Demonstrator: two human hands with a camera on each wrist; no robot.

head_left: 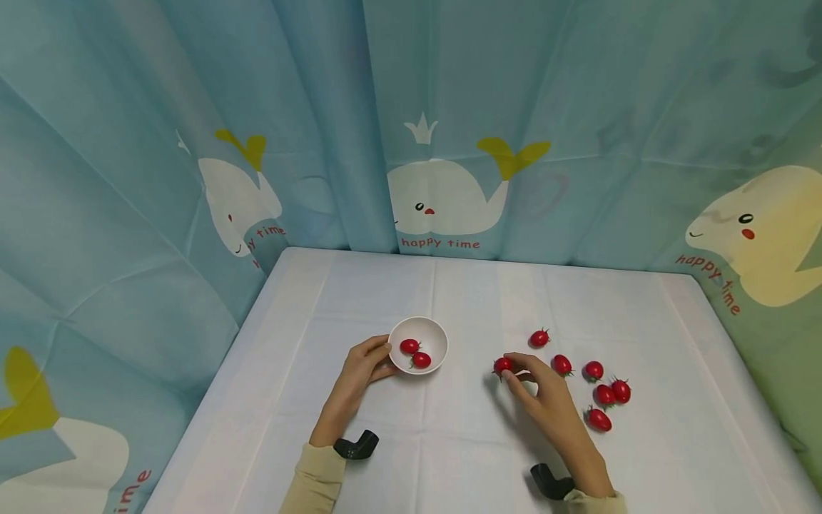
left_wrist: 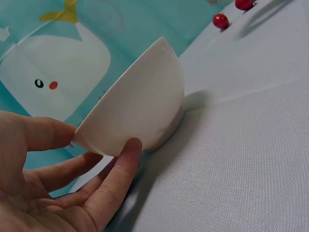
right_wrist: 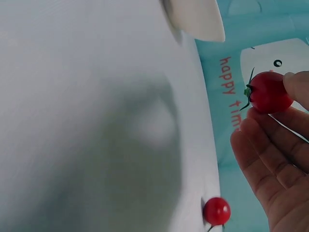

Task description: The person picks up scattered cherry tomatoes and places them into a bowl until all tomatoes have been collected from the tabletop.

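A small white bowl (head_left: pixel 439 348) with two cherry tomatoes (head_left: pixel 420 360) inside stands on the table. My left hand (head_left: pixel 362 373) holds the bowl at its left side; in the left wrist view, one fingertip is at the rim and another lies against the outer wall. To the right of the bowl, my right hand (head_left: pixel 541 392) pinches a red cherry tomato (right_wrist: pixel 270 93) with a green stem, held above the cloth. Several more cherry tomatoes (head_left: pixel 599 420) lie loose beside and beyond the right hand. The bowl's inside is hidden in the left wrist view.
A white cloth (head_left: pixel 359 285) covers the table. Blue curtains (head_left: pixel 334 107) with whale prints hang behind it and at both sides. One loose tomato (head_left: pixel 539 338) lies farther back than the others. Black pieces (head_left: pixel 357 445) sit at both wrists.
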